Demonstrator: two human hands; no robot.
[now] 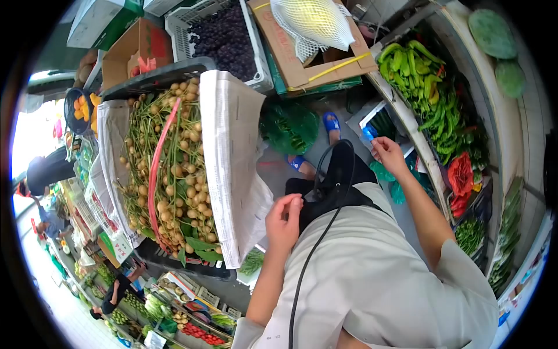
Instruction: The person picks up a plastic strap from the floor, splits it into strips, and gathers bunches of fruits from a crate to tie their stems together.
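Right hand's grip (388,155) seemingly pinches blue plastic (368,133); newspaper print (224,168) is illegible.

No words legible; all print too small or blurred. Dense dark lines on the grey-white newsprint sheet (228,168) draped over the right edge of the black plastic crate (154,79). Red characters near the left edge of the brown yellow-strapped cardboard box (334,68), unreadable. White marks on the blue open-toed slipper (331,123), also unreadable.
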